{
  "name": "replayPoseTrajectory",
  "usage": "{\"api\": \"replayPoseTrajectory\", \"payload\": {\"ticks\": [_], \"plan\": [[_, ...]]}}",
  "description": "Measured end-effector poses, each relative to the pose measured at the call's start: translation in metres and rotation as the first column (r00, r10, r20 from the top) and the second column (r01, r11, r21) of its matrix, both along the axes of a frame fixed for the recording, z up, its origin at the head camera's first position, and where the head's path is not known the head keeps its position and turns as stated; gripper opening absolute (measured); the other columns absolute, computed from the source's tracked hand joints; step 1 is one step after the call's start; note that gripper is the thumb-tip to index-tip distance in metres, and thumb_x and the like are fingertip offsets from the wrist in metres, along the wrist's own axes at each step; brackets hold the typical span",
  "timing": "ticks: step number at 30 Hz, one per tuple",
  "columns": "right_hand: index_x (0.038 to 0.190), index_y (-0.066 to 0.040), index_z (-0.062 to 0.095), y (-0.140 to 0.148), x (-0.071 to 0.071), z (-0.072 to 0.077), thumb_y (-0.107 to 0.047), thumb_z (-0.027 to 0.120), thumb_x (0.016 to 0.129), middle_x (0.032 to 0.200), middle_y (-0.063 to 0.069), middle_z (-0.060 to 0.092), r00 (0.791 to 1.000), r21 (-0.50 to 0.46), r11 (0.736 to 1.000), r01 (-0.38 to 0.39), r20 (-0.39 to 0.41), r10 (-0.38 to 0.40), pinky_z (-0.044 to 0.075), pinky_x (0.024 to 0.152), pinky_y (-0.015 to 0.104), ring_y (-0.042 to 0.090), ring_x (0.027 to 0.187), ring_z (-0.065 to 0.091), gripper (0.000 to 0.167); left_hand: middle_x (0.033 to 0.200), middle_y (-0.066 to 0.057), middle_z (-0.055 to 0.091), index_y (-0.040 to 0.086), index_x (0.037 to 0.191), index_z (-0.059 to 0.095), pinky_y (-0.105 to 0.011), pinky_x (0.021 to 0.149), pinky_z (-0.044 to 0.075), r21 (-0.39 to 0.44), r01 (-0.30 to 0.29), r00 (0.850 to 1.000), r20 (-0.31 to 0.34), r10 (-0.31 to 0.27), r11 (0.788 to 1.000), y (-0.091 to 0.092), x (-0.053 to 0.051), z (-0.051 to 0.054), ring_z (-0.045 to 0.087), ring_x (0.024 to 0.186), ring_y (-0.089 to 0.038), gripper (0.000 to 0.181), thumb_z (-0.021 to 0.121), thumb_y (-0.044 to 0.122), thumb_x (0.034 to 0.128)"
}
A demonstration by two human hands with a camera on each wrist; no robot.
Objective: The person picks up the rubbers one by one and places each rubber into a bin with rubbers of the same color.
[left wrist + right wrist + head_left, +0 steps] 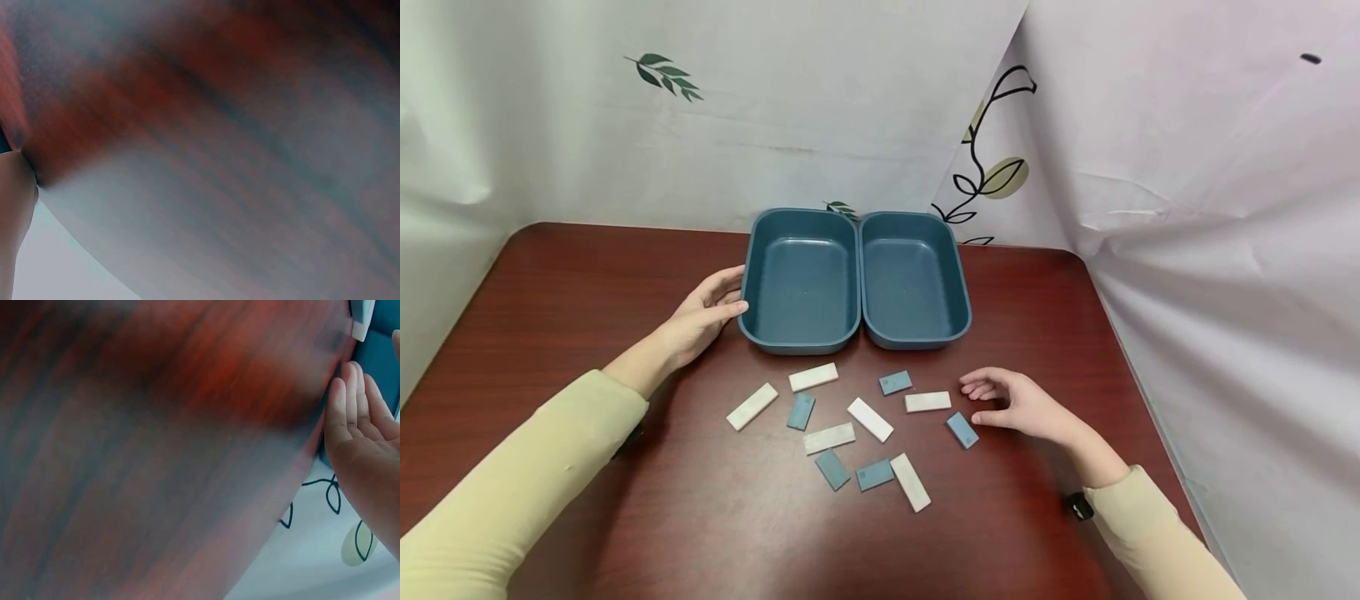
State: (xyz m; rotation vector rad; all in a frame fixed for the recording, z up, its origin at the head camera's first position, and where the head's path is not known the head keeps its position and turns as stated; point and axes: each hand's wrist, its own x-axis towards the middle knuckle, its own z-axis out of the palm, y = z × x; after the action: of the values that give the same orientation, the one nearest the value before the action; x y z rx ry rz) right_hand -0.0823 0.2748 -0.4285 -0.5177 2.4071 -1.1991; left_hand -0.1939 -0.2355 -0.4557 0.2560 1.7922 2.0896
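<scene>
Two blue rectangular bins stand side by side at the back of the table. My left hand [703, 317] rests against the outer side of the left bin [801, 345], thumb near its rim and fingers along the wall. My right hand [1018, 404] hovers at the right with fingers loosely bent, holding nothing. Nearest to its thumb lies a small blue block [962, 430]; a white block [927, 402] lies a little to its left. In the right wrist view the right hand [365, 431] shows its extended fingers. The left wrist view catches only a bit of the left hand [15, 219].
Several white blocks [870, 419] and several blue blocks [832, 469] lie scattered on the dark red table [700, 517] in front of the bins. The right bin [917, 342] touches the left one. Pale printed curtains [850, 100] hang behind and beside the table.
</scene>
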Motion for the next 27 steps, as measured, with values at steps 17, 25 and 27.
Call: {"api": "replayPoseTrajectory", "payload": {"ticks": [17,25,27], "plan": [[0.112,-0.007,0.076,-0.01,0.009,-0.004,-0.004,0.094,0.078,0.1,0.001,0.072,0.992,0.145,0.988,-0.048,-0.111,0.065,0.058,0.082,0.022,0.006,0.088,0.065,0.038,0.15,0.008,0.045,0.012,0.166,0.029,-0.013,0.107,0.041,-0.024,0.003,1.0,-0.011,-0.004,1.0,-0.002,0.0,0.003,0.049,0.134,-0.004,0.062,0.055,0.007,0.1098],[0.108,-0.009,0.076,-0.011,0.013,-0.003,-0.003,0.092,0.079,0.097,-0.002,0.07,0.985,0.164,0.984,-0.076,-0.139,0.099,0.058,0.08,0.023,0.006,0.086,0.062,0.034,0.151,0.009,0.044,0.011,0.166,0.028,-0.013,0.108,0.041,-0.015,0.006,1.0,-0.005,-0.006,1.0,0.0,0.0,0.001,0.049,0.135,-0.004,0.062,0.055,0.006,0.1096],[0.107,-0.01,0.075,-0.012,0.014,-0.003,-0.003,0.092,0.079,0.098,-0.002,0.07,0.985,0.16,0.984,-0.075,-0.139,0.098,0.058,0.08,0.023,0.006,0.087,0.063,0.034,0.151,0.009,0.044,0.011,0.166,0.028,-0.013,0.107,0.042,-0.017,0.005,1.0,-0.008,-0.005,1.0,0.0,0.0,0.001,0.049,0.135,-0.004,0.063,0.055,0.006,0.1095]]}}
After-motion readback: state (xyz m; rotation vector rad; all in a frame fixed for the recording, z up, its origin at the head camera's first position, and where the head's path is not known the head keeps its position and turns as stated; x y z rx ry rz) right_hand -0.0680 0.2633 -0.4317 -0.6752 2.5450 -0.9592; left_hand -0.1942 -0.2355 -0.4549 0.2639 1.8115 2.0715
